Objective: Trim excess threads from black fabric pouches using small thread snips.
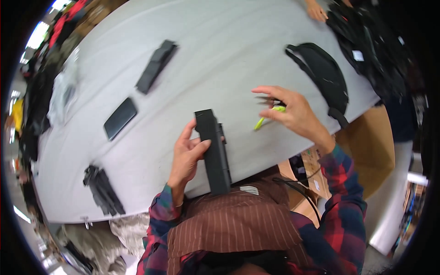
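Note:
My left hand [185, 158] is closed on a long, flat black fabric piece [212, 151], thumb on top and fingers beneath, tilted over the table's near edge. A darker strip or buckle-like part shows along its right side. To the right, my right hand [293, 110] is raised above the table, thumb and index finger curved apart. Small thread snips [278, 109] with yellow-green handles and dark blades sit within its fingers, which partly hide them. The blades are somewhat blurred.
The grey cloth-covered table [206, 68] carries another folded black piece [156, 66], a dark phone [120, 118], a bundle of black straps [103, 190] and a curved black bag [321, 73]. Another person's hand [316, 10] touches black material [366, 41] at far right. A cardboard box [371, 146] stands beside the table.

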A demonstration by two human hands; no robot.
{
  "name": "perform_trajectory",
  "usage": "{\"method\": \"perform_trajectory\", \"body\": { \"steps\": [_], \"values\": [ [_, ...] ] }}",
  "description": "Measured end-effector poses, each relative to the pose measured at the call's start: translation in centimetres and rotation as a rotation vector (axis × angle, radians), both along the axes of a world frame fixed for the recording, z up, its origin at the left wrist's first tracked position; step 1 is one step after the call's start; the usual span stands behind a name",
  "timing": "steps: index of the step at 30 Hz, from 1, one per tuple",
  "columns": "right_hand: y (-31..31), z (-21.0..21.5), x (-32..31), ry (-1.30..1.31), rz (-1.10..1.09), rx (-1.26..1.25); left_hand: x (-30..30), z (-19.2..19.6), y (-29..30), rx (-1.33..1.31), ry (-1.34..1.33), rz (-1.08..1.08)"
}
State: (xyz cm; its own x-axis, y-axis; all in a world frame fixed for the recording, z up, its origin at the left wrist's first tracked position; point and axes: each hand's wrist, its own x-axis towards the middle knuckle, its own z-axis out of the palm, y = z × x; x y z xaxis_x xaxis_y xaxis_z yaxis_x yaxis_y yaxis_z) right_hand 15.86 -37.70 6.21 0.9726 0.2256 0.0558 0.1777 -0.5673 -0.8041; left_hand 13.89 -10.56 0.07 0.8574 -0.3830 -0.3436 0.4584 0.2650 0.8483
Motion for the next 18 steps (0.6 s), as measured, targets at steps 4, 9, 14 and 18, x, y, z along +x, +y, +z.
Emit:
{"method": "perform_trajectory", "body": {
  "steps": [4,9,14,18],
  "values": [
    [4.9,-1.8,0.8,-0.183,0.109,0.035,-1.3,0.1,1.0,0.008,-0.03,0.083],
    [9.6,-2.8,0.0,-0.372,0.11,-0.071,-3.4,-0.1,2.6,-0.068,-0.041,0.132],
    [12.0,-3.7,-0.6,-0.504,0.169,-0.056,-4.8,-0.3,3.3,-0.091,-0.045,0.111],
    [12.7,-3.8,-0.9,-0.509,0.195,-0.087,-5.8,-0.2,3.8,-0.163,-0.047,0.118]
  ]
}}
